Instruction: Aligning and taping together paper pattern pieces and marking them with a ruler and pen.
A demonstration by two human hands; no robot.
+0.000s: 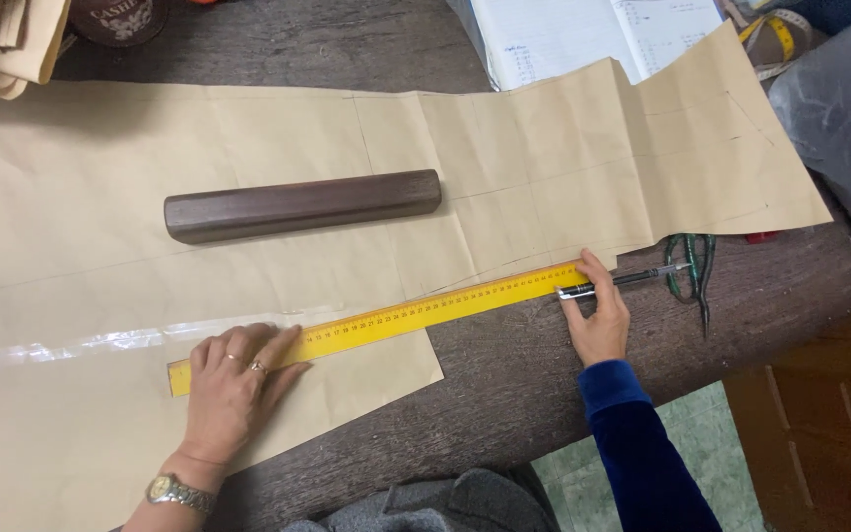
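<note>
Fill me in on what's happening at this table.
A person is working on brown pattern paper spread over a dark wooden table. The left hand presses flat on one end of a yellow ruler. The right hand holds a pen at the ruler's other end. A dark wooden block lies on the paper; scissors lie nearby.
</note>
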